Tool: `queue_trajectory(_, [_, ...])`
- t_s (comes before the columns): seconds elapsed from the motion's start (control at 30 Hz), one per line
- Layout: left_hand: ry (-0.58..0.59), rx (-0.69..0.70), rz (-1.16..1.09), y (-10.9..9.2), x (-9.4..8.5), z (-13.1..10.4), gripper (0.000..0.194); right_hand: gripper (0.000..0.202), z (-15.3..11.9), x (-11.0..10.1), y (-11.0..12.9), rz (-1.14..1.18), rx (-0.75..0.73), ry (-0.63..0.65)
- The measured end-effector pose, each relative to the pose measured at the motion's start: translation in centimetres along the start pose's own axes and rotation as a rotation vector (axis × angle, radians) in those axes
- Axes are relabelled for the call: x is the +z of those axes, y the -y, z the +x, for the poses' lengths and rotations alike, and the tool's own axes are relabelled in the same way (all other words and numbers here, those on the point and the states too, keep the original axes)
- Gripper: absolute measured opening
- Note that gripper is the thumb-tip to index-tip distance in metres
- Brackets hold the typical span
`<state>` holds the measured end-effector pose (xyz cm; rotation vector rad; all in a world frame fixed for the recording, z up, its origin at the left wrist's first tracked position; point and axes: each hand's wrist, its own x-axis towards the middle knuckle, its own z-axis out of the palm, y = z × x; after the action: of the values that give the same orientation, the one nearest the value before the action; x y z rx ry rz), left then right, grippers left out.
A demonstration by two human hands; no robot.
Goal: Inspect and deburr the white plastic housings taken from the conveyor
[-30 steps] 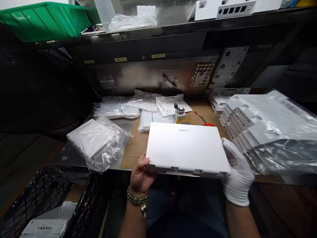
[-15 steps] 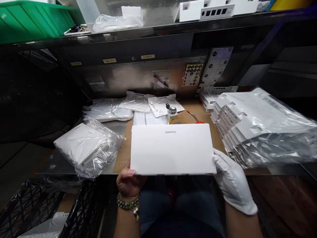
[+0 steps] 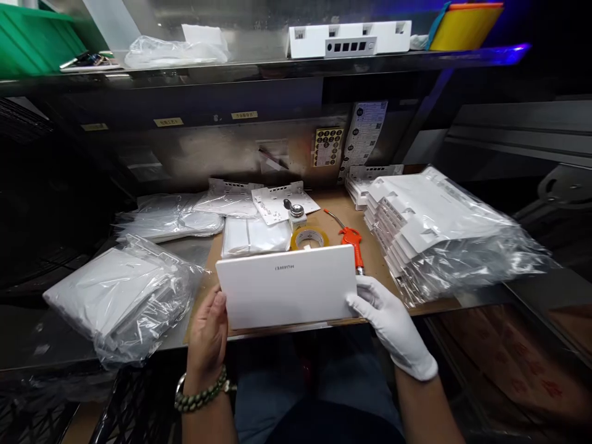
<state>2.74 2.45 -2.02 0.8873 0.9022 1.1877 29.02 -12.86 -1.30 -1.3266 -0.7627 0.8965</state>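
Observation:
A white plastic router cover (image 3: 287,293) with HUAWEI lettering upside down along its far edge is held tilted over the front of the bench. My bare left hand (image 3: 210,330), a bead bracelet at the wrist, grips its left end with the thumb along the side. In a white glove, my right hand (image 3: 388,324) pinches the right end, thumb on the front face. Just beyond the cover lie an orange air blow gun (image 3: 351,240), a roll of yellow tape (image 3: 319,233) and a small round metal-topped box (image 3: 296,214).
Bagged white covers (image 3: 106,290) lie at the left, and a stacked bagged pile (image 3: 439,216) stands at the right. White perforated shells (image 3: 277,200) rest at the back. Overhead, a metal shelf (image 3: 259,71) bears a white router housing (image 3: 351,40) and a green bin (image 3: 37,40).
The view has swung to the right. The cover is tipped further upright and sits lower, uncovering the tape and blow gun. Both hands still grip its ends.

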Motion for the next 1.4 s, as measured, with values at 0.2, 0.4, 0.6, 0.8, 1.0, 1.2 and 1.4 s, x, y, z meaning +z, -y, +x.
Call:
queue_trajectory(0.2, [0.02,0.307,0.001,-0.2,1.3,-0.3,0.036,0.022,1.1,0.3,-3.6,-0.043,-0.145,-0.033])
queue_trajectory(0.4, [0.078,0.517,0.1,0.0,2.0,-1.5,0.03,0.017,1.5,-0.5,-4.9,-0.157,-0.214,-0.069])
queue_trajectory(0.6, [0.126,0.568,0.175,-0.4,1.9,-2.1,0.015,0.018,1.7,-1.2,-5.7,-0.281,-0.3,-0.127])
queue_trajectory(0.8, [0.15,0.529,0.063,-0.1,2.3,-2.2,0.02,0.015,1.4,-1.5,-5.8,-0.325,-0.388,-0.195])
queue_trajectory(1.0, [0.183,-0.336,-0.529,-1.2,1.3,-2.0,0.054,0.026,0.7,-1.0,-3.9,-0.221,-0.629,0.029])
queue_trajectory(1.2, [0.629,-0.371,-0.752,-1.8,-2.6,-1.2,0.047,0.029,7.8,0.9,0.3,-0.99,-0.501,0.106])
queue_trajectory(1.4, [0.475,-0.235,-0.862,-2.7,-3.1,-1.7,0.044,0.032,17.4,5.6,2.5,-1.539,-0.028,0.17])
